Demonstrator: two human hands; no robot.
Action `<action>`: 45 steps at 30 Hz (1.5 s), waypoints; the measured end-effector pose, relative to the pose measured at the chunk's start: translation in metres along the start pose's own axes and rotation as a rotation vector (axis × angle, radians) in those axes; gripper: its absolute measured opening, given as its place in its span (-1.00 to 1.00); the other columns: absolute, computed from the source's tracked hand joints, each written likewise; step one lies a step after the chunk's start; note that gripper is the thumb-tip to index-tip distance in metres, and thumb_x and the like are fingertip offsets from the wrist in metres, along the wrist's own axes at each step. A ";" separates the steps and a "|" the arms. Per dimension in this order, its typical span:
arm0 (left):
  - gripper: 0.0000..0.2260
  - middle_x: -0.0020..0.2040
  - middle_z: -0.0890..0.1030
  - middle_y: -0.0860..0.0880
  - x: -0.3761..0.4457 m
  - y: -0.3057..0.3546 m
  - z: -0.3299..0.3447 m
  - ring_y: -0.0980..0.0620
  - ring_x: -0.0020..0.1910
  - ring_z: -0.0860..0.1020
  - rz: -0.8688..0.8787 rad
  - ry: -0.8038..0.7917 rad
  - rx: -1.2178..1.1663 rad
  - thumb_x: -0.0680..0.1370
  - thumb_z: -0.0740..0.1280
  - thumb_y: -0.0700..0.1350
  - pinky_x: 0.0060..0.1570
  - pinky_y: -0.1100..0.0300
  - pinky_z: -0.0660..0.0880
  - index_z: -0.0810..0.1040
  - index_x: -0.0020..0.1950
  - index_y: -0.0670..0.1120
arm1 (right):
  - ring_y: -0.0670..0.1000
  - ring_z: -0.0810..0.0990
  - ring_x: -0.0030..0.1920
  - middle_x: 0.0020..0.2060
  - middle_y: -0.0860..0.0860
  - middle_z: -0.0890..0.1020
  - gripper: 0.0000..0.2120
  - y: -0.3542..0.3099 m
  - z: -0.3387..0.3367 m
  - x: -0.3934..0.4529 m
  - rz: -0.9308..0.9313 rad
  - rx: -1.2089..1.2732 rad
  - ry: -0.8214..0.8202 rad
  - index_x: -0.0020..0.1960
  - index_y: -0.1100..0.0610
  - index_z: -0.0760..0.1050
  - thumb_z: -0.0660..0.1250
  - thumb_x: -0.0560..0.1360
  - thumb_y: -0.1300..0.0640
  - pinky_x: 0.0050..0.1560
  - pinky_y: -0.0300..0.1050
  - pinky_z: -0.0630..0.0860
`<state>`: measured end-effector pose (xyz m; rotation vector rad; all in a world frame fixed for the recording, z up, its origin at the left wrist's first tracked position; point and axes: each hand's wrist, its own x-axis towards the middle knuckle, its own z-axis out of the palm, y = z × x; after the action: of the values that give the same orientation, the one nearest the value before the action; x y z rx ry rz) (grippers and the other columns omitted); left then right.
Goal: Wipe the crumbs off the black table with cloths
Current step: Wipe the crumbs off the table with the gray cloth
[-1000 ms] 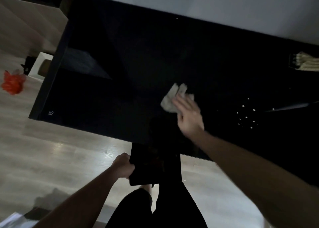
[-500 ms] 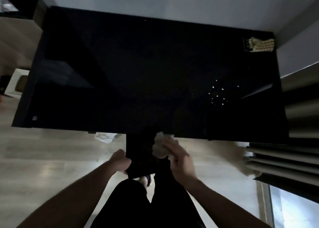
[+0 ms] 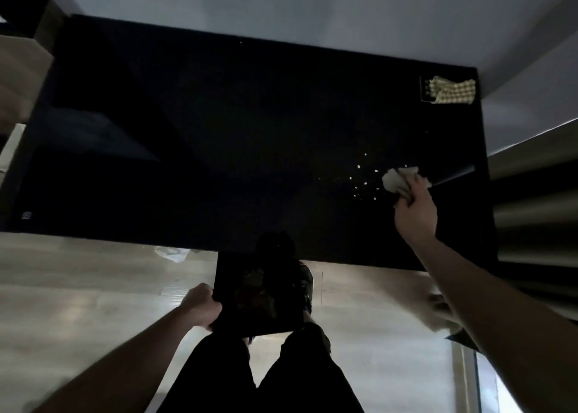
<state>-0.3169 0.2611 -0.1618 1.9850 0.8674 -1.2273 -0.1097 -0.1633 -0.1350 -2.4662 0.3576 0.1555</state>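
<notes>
While gripped — cloth (image 3: 398,179) beside crumbs (image 3: 359,183)

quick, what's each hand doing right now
Left hand: grips the edge of a black tray.
Right hand: holds a crumpled cloth beside the crumbs.

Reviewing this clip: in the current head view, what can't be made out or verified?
- Black tray in the left hand: its contents are lost in darkness.
- Cloth in the right hand: contact with the black table is unclear.
- Checkered cloth in the far corner: the dark item beside it is unreadable.
- Crumbs: too small to count.
</notes>
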 end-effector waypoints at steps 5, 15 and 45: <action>-0.86 -0.41 0.65 -0.09 -0.007 0.013 0.025 -0.04 -0.46 0.67 -0.031 0.005 0.072 0.34 0.22 -0.24 -0.47 0.20 0.60 0.58 -0.30 -0.20 | 0.20 0.16 0.61 0.64 0.01 0.19 -0.43 0.017 0.038 0.019 0.026 -0.256 -0.102 0.60 0.01 0.26 0.17 0.59 0.08 0.48 0.37 0.30; -0.78 -0.32 0.69 -0.17 -0.005 0.029 0.070 -0.14 -0.28 0.71 0.001 -0.018 0.059 0.25 0.21 -0.15 -0.24 0.03 0.65 0.60 -0.26 -0.22 | -0.06 0.26 0.60 0.52 -0.27 0.38 -0.35 -0.001 0.091 -0.157 -0.467 -0.042 -0.378 0.49 -0.16 0.46 0.31 0.49 0.34 0.63 -0.06 0.09; -0.87 -0.30 0.57 -0.10 -0.008 0.052 0.095 -0.20 -0.03 0.69 -0.003 0.074 0.009 0.36 0.31 -0.17 -0.09 0.05 0.61 0.45 -0.40 -0.09 | 0.08 0.15 0.65 0.58 -0.14 0.35 -0.46 -0.022 0.093 -0.066 -0.604 -0.181 -0.310 0.55 -0.07 0.39 0.23 0.59 0.21 0.53 0.34 0.22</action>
<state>-0.3247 0.1547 -0.1797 2.0481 0.9029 -1.1669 -0.1685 -0.0754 -0.1834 -2.5532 -0.5514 0.3153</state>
